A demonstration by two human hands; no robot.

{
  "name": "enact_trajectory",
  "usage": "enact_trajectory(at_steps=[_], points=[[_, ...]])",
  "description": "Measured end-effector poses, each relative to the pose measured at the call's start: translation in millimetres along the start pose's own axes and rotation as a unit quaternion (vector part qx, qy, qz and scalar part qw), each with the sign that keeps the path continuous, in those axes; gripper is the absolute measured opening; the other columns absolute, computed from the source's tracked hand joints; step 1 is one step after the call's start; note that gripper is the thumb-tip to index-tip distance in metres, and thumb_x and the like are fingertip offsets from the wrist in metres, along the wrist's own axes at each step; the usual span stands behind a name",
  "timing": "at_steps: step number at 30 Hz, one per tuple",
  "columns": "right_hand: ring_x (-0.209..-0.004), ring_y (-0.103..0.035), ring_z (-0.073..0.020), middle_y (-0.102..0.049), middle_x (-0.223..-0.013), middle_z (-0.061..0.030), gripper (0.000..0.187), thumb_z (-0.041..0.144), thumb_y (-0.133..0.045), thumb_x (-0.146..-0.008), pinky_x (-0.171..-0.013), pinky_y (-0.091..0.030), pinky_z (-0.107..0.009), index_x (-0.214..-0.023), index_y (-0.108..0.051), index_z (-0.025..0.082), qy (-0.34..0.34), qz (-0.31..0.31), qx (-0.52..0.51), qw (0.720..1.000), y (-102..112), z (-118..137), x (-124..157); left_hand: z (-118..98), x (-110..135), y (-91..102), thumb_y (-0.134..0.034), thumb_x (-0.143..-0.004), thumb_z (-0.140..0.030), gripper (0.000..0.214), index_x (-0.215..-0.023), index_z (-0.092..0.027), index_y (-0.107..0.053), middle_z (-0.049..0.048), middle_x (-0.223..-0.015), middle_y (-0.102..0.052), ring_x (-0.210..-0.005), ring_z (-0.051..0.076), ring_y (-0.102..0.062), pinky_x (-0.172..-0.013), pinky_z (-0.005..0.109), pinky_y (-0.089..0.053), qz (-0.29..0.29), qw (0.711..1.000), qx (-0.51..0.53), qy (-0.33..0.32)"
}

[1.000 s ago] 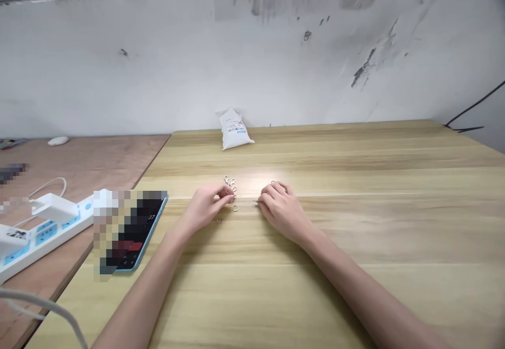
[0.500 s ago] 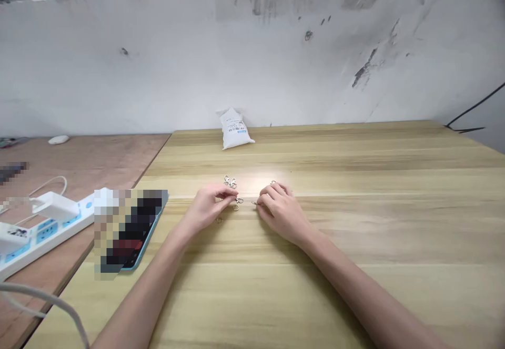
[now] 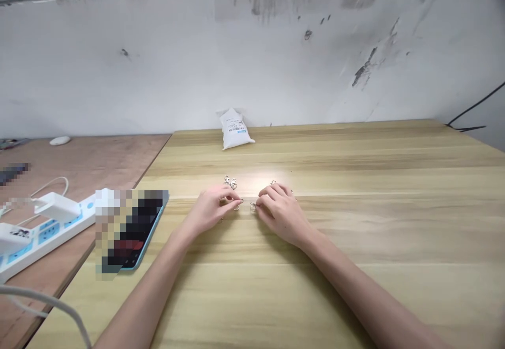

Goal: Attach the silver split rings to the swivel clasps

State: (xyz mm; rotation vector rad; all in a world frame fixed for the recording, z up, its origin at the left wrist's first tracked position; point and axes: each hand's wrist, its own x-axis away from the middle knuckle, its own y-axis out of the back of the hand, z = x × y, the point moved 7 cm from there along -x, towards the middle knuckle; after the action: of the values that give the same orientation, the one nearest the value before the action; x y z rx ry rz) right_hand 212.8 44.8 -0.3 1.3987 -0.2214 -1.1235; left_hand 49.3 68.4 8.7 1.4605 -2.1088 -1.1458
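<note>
My left hand (image 3: 216,206) rests low over the table, thumb and forefinger pinched on a small metal ring (image 3: 242,201). Just behind those fingers lies a little heap of silvery lobster clasps (image 3: 230,182). Another small ring shows under my left fingertips, partly covered. Facing it, my right hand (image 3: 281,208) is curled palm down, with its thumb and forefinger closed on a small metal key ring (image 3: 253,207). A short gap separates the two held pieces. More metal bits peek out behind and beside my right fingers, mostly hidden.
A white labelled packet (image 3: 235,131) stands at the back by the wall. To the left lies a phone (image 3: 148,233), its screen blurred out. Beyond it, a white power strip (image 3: 51,231) with plugged chargers sits on a brown table (image 3: 114,154). A grey cable (image 3: 59,304) curves at lower left.
My left fingertips have moved slightly right and now cover more of their ring. The ring at my right fingertips has turned and shows more of its loop.
</note>
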Motion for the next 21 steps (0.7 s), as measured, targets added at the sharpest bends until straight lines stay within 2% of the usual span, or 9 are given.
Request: enact_trajectory(at_steps=[4, 9, 12, 16, 21], points=[[-0.095, -0.057, -0.0207, -0.065, -0.093, -0.0045, 0.011, 0.017, -0.055, -0.091, -0.1, -0.036, -0.041, -0.082, -0.061, 0.02, -0.02, 0.003, -0.013, 1.0, -2, -7, 1, -7, 1, -6.0, -0.059, -0.09, -0.033, 0.018, -0.088, -0.022, -0.073, 0.0032, -0.09, -0.067, -0.081, 0.017, -0.063, -0.072, 0.029, -0.048, 0.011, 0.997, -0.066, -0.029], [-0.094, -0.056, -0.0206, -0.064, -0.094, -0.0049, 0.01, 0.018, -0.055, -0.091, -0.096, -0.038, -0.041, -0.083, -0.061, 0.02, -0.021, 0.016, -0.021, 0.999, -6, -6, 1, -23, 1, -26.4, -0.063, -0.089, -0.032, 0.014, -0.088, -0.022, -0.072, 0.0027, -0.087, -0.065, -0.084, 0.019, -0.06, -0.077, 0.032, -0.046, 0.023, 0.987, -0.128, -0.09], [-0.094, -0.055, -0.0202, -0.064, -0.095, -0.005, 0.011, 0.018, -0.055, -0.092, -0.093, -0.038, -0.039, -0.084, -0.061, 0.02, -0.022, 0.023, -0.026, 0.999, -6, -3, 0, -26, 0, -35.5, -0.062, -0.09, -0.028, 0.012, -0.087, -0.022, -0.072, 0.0024, -0.086, -0.064, -0.082, 0.018, -0.06, -0.073, 0.031, -0.044, 0.011, 0.983, -0.147, -0.111], [-0.094, -0.055, -0.0204, -0.063, -0.096, -0.0057, 0.011, 0.018, -0.053, -0.092, -0.092, -0.038, -0.04, -0.085, -0.061, 0.02, -0.031, 0.029, -0.03, 0.999, -6, -4, 0, -29, 1, -40.9, -0.06, -0.092, -0.024, 0.012, -0.09, -0.022, -0.071, 0.0022, -0.085, -0.065, -0.079, 0.017, -0.058, -0.069, 0.03, -0.042, -0.005, 0.972, -0.178, -0.151], [-0.094, -0.054, -0.0206, -0.062, -0.096, -0.0058, 0.011, 0.018, -0.052, -0.092, -0.093, -0.038, -0.04, -0.085, -0.06, 0.021, -0.039, 0.025, -0.044, 0.998, -7, -7, 1, -35, 3, -44.8, -0.051, -0.097, -0.024, 0.019, -0.09, -0.021, -0.069, 0.0036, -0.089, -0.065, -0.083, 0.018, -0.056, -0.074, 0.032, -0.043, 0.012, 0.959, -0.208, -0.191]])
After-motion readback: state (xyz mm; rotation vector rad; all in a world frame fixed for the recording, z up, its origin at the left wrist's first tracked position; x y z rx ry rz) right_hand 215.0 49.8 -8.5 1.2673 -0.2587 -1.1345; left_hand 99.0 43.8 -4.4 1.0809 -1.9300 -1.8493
